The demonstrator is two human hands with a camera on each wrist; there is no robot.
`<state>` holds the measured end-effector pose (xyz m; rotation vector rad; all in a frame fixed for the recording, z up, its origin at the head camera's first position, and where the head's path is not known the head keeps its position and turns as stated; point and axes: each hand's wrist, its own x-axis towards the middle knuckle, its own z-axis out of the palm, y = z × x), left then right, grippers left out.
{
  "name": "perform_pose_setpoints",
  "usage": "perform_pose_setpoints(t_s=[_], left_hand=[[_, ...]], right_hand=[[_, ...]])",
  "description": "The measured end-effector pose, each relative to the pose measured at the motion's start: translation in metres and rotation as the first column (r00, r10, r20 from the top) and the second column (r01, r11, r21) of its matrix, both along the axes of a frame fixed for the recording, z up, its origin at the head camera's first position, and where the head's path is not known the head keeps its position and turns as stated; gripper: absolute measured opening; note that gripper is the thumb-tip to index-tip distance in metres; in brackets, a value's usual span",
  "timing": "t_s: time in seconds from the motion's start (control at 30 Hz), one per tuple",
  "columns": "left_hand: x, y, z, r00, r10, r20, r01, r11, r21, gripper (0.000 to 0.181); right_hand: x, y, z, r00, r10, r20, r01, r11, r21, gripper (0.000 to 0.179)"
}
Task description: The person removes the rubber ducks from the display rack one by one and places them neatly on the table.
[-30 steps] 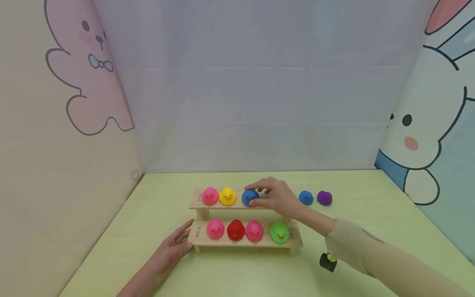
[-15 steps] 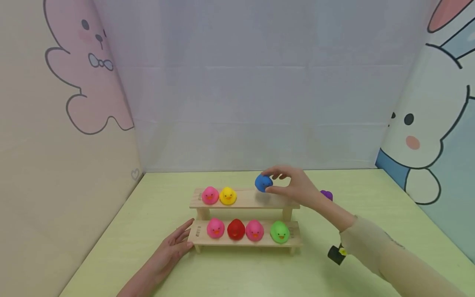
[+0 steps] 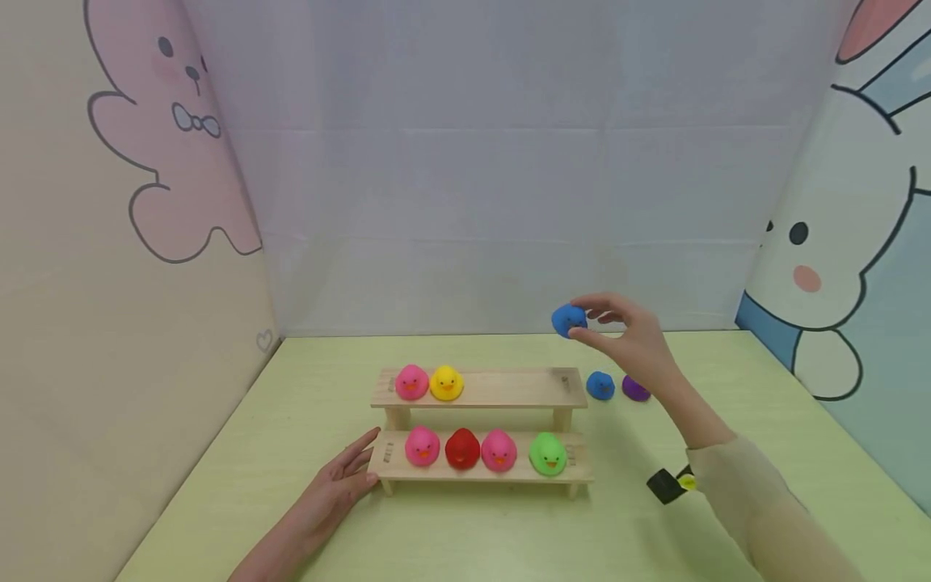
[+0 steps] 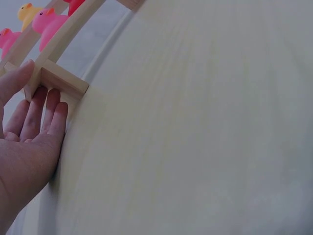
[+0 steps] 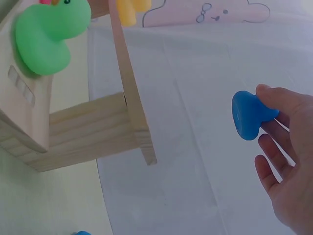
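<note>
Between thumb and fingertips, my right hand (image 3: 631, 339) pinches a blue rubber duck (image 3: 568, 321), raised above the back right of a two-step wooden stand (image 3: 524, 388). In the right wrist view the same blue duck (image 5: 246, 115) shows its flat underside. My left hand (image 3: 338, 489) holds the left end of the lower step, its thumb at the front corner. The upper step carries a pink duck (image 3: 411, 383) and a yellow duck (image 3: 446, 384). Along the lower step sit two pink ducks, a red duck (image 3: 462, 450) and a green duck (image 3: 548, 455).
Right of the stand, another blue duck (image 3: 600, 385) and a purple duck (image 3: 636, 389) sit on the pale green table (image 3: 465, 533); the right forearm partly covers the purple one. A black block-like item (image 3: 665, 487) with a yellow piece shows near the right sleeve. Cloth walls enclose the table.
My right hand has lifted the blue duck off the upper step and carried it up and to the right. The left hand and the stand have stayed in place.
</note>
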<state>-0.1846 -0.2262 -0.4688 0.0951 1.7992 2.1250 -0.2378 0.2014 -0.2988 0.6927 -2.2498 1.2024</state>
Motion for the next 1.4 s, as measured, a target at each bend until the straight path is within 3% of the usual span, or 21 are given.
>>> perform_pose_setpoints(t_s=[0.23, 0.6, 0.8, 1.13, 1.4], left_hand=[[0.0, 0.0, 0.0, 1.0, 0.007, -0.002, -0.007, 1.0, -0.008, 0.072], [0.001, -0.001, 0.0, 1.0, 0.005, 0.004, -0.005, 1.0, 0.002, 0.071], [0.002, 0.0, 0.002, 1.0, 0.006, -0.001, -0.006, 1.0, 0.001, 0.071], [0.001, 0.0, -0.001, 1.0, 0.007, -0.009, -0.007, 1.0, 0.002, 0.071], [0.001, 0.001, 0.0, 1.0, 0.014, -0.008, -0.014, 1.0, -0.004, 0.071]], right_hand=[[-0.018, 0.033, -0.019, 0.998, -0.052, 0.036, 0.055, 0.995, -0.085, 0.035], [-0.033, 0.086, -0.057, 0.98, -0.195, 0.034, 0.196, 0.98, -0.044, 0.037], [-0.041, 0.119, -0.08, 0.964, -0.246, 0.097, 0.251, 0.967, -0.044, 0.04], [-0.052, 0.16, -0.123, 0.94, -0.296, 0.17, 0.318, 0.941, -0.118, 0.043], [-0.05, 0.177, -0.143, 0.942, -0.274, 0.192, 0.295, 0.952, -0.088, 0.043]])
